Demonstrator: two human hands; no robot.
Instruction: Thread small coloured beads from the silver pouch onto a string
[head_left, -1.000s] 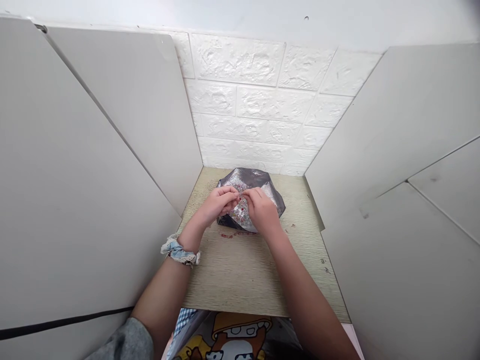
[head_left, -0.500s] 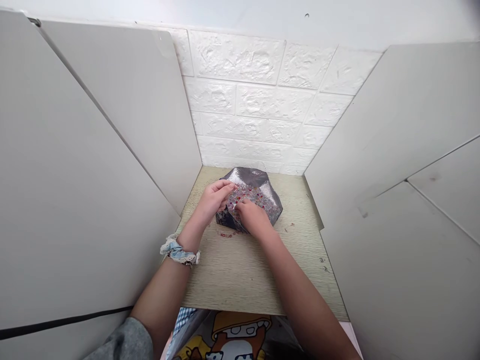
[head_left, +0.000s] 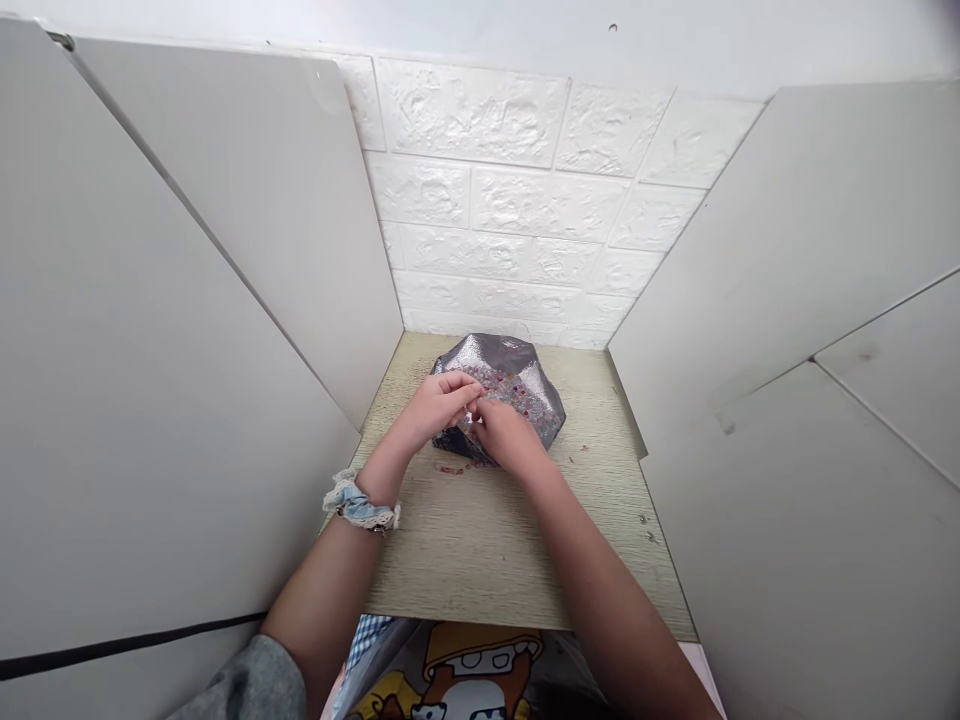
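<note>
A silver, shiny bag [head_left: 491, 350] lies spread on the table, with a heap of small clear, red and other coloured beads [head_left: 517, 388] on it. My left hand [head_left: 441, 404] is over the bag's left side, its thumb and fingers pinched together. Close against it, my right hand [head_left: 508, 432] is also closed in a pinch over the beads. Whatever is between the fingertips is too small to make out. A short row of reddish beads [head_left: 450, 469] lies on the table just in front of the bag.
The narrow wooden table [head_left: 480, 550] is bounded by a pale panel [head_left: 225, 200] at left, another panel [head_left: 787, 300] at right and a white brick-patterned wall [head_left: 517, 200] behind. Small bits [head_left: 646, 528] lie near the right edge.
My left hand has moved slightly right and down, so its fingertips now meet those of my right hand. The right hand and the bag have stayed nearly in place.
</note>
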